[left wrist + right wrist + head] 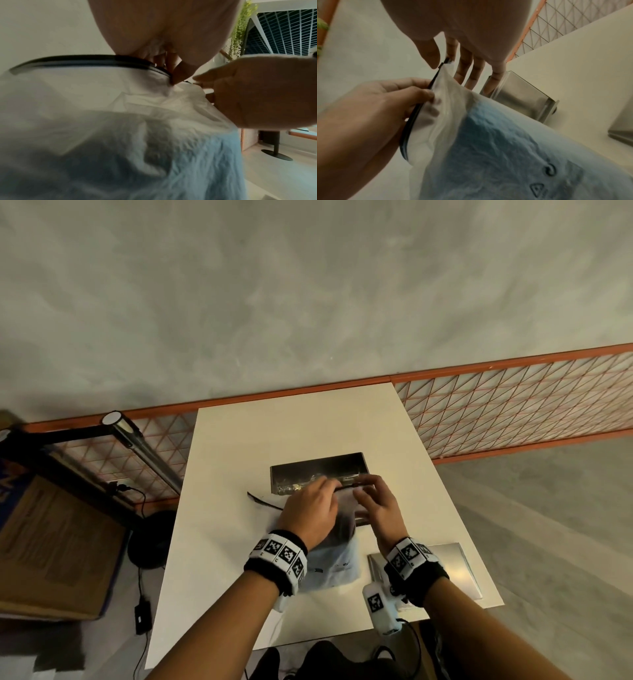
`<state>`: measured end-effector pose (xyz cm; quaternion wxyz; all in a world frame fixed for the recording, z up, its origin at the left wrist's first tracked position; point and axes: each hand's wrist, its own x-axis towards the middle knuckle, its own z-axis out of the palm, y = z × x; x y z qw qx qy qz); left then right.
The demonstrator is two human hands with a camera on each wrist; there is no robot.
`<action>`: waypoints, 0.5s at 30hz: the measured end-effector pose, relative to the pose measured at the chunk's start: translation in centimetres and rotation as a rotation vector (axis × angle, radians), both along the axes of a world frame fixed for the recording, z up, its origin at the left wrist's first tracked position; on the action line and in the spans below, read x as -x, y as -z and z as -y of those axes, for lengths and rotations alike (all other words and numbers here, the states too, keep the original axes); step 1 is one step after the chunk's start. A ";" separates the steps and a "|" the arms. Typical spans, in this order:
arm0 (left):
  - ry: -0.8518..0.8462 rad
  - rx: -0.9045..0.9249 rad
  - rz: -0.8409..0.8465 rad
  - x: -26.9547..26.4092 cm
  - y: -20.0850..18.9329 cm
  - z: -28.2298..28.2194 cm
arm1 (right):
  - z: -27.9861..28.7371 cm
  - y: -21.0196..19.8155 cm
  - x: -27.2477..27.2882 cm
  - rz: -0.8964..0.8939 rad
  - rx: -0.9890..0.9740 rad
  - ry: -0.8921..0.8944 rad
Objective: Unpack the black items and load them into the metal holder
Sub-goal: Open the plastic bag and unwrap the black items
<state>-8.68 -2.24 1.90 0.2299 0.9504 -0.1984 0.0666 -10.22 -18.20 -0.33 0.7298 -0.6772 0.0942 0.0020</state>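
A frosted plastic bag with a black zip strip along its mouth is lifted over the white table. Dark items show dimly through it. My left hand pinches the zip strip mid-way, fingertips on the bag's edge. My right hand pinches the strip's end between thumb and forefinger, other fingers straight. The bag hangs below both hands. The shiny metal holder stands just beyond the hands; in the right wrist view the holder is empty.
A flat silver metal piece lies at the table's near right corner. An orange wire-mesh rail runs behind the table. A lamp arm and a cardboard box stand to the left, with cables on the floor.
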 end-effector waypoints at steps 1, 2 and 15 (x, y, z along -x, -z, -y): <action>0.003 0.000 0.006 -0.1 -0.1 0.2 | 0.0 -0.3 -0.2 0.010 0.009 0.001; 0.008 -0.001 0.011 -0.2 -0.2 0.4 | -0.1 -0.6 -0.4 0.013 0.016 -0.003; 0.016 0.013 0.080 -0.2 0.0 0.4 | 0.4 0.0 -0.4 0.054 0.126 0.005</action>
